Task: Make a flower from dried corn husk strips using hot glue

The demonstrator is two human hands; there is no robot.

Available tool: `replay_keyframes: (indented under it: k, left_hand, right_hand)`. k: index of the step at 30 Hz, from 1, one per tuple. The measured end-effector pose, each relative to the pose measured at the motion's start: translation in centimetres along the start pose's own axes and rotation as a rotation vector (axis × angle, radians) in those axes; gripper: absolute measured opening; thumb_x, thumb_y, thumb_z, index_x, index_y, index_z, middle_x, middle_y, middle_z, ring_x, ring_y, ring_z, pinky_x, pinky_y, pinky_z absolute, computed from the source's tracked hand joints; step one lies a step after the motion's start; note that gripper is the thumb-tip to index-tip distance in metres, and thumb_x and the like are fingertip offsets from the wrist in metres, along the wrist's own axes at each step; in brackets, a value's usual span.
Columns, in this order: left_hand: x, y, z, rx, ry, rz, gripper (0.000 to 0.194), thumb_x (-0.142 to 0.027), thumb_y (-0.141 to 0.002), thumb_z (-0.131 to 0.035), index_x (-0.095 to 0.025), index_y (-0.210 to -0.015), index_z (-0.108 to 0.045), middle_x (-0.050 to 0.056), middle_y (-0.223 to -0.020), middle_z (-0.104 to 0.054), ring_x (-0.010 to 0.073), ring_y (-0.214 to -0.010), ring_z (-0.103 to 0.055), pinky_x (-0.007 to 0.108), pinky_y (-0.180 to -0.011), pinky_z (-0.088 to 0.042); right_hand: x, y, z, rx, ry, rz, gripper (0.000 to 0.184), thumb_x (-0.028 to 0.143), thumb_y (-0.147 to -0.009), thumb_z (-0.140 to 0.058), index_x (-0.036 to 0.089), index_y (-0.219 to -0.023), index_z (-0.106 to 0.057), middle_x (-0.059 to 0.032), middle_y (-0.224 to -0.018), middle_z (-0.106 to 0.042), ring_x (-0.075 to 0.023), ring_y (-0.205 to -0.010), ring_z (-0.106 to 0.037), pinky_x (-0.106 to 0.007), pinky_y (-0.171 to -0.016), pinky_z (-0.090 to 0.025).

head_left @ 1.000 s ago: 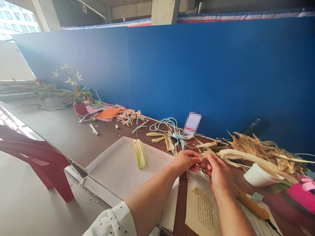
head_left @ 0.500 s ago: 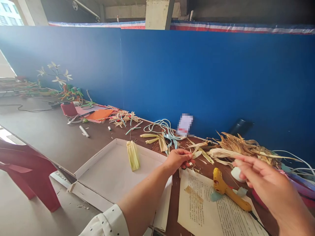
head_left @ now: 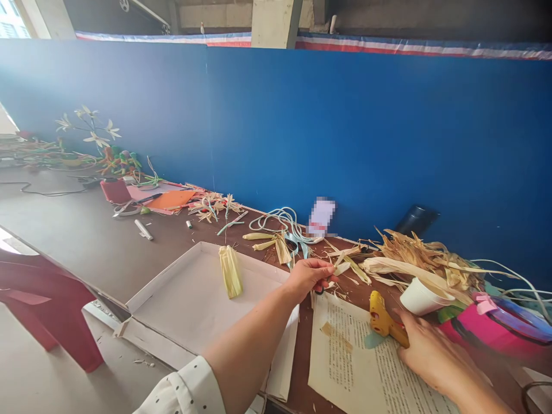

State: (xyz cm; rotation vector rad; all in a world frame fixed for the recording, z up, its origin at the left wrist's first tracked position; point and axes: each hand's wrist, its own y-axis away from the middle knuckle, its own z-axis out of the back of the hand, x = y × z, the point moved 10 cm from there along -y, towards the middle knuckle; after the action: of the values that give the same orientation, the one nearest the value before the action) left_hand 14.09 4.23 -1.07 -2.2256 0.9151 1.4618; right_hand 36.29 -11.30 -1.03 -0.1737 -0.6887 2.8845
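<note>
My left hand [head_left: 313, 276] pinches a small pale piece of corn husk [head_left: 342, 268] between thumb and fingertips, above the table beside the printed sheet. The yellow glue gun [head_left: 379, 313] lies on the printed paper [head_left: 345, 356], its nozzle end pointing away. Over its handle is my right hand [head_left: 435, 351], thumb on the near side and fingers on the far side, closed around it; the rest of the handle is hidden beneath the palm. A scrap of greenish film [head_left: 374, 340] sits under the gun's front.
A shallow white box lid [head_left: 176, 305] holds a gathered husk bundle [head_left: 232, 273]. Dried husks [head_left: 414, 253], a tipped white cup [head_left: 425, 296] and a pink container [head_left: 495, 322] crowd the right. Pale blue cord [head_left: 280, 218] lies by the blue partition [head_left: 366, 132].
My right hand let go of the husk piece, swung right, and came down onto the glue gun's handle. The left hand kept hold of the husk. The view has turned slightly right.
</note>
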Motion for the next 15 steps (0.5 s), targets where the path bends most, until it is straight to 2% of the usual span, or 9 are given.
replay_keyframes:
  k: [3,7,12,15]
  left_hand:
    - [0.0,0.0,0.1,0.002,0.011,-0.002,0.045,-0.045,-0.057,-0.080,-0.011,-0.085,-0.067,0.005,-0.075,-0.068,0.0036,-0.048,-0.049,0.017,-0.044,-0.034]
    - [0.0,0.0,0.1,0.009,0.021,-0.002,0.046,-0.045,-0.057,-0.080,-0.011,-0.085,-0.067,0.006,-0.076,-0.068,0.0032,-0.049,-0.049,0.017,-0.044,-0.033]
    - [-0.1,0.0,0.0,0.015,0.021,-0.002,0.046,-0.046,-0.057,-0.080,-0.011,-0.085,-0.067,0.006,-0.076,-0.068,0.0033,-0.049,-0.048,0.017,-0.045,-0.034]
    - [-0.1,0.0,0.1,0.015,0.026,-0.006,0.047,-0.046,-0.057,-0.079,-0.011,-0.086,-0.067,0.006,-0.076,-0.068,0.0032,-0.049,-0.048,0.017,-0.045,-0.033]
  right_hand:
    - [0.0,0.1,-0.9,-0.009,0.066,0.045,0.051,0.019,-0.057,-0.055,0.026,-0.105,-0.069,-0.0122,-0.090,-0.072,-0.0342,-0.071,-0.068,-0.035,-0.044,-0.035]
    - [0.7,0.2,-0.1,-0.112,0.108,0.123,0.045,0.020,-0.058,-0.057,0.024,-0.101,-0.067,-0.0121,-0.080,-0.070,-0.0323,-0.063,-0.066,-0.036,-0.045,-0.035]
    - [1.5,-0.3,2.2,-0.133,0.199,0.062,0.031,0.023,-0.063,-0.057,0.025,-0.093,-0.065,-0.0097,-0.074,-0.068,-0.0288,-0.058,-0.063,-0.036,-0.045,-0.033]
    - [2.2,-1.0,5.0,-0.183,0.210,0.005,0.027,0.023,-0.069,-0.055,0.025,-0.094,-0.065,-0.0081,-0.071,-0.066,-0.0261,-0.053,-0.059,-0.035,-0.044,-0.031]
